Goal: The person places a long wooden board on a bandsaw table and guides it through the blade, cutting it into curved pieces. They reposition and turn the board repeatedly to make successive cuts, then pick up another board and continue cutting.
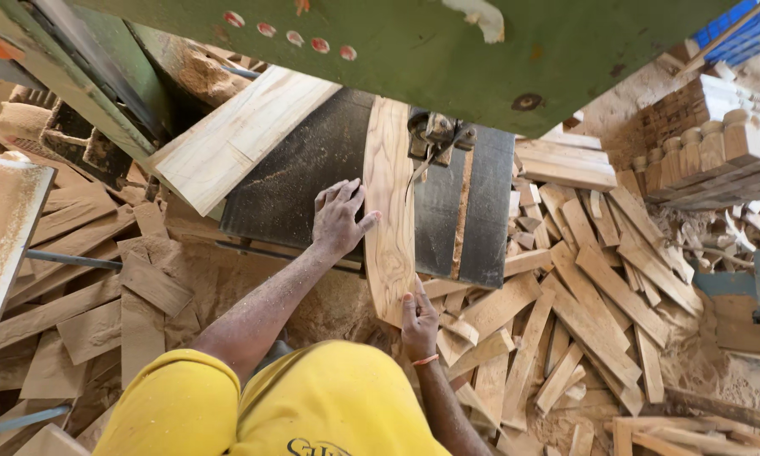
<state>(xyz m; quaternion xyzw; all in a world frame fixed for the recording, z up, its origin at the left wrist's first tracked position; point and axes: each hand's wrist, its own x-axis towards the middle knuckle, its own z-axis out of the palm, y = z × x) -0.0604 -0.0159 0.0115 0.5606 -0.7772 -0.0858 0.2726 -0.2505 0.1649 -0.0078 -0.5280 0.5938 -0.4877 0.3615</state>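
On the dark saw counter (295, 181), the curved plank (390, 211) lies lengthwise beside the blade guide (435, 135), its near end overhanging the edge, left hand (339, 219) pressed flat, grip released, right hand (418, 319) grasping the overhanging end above floor offcuts (583, 312).

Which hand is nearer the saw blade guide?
Left. The left hand lies flat against the plank's left edge, level with the blade guide. The right hand grips the plank's near end, farther back.
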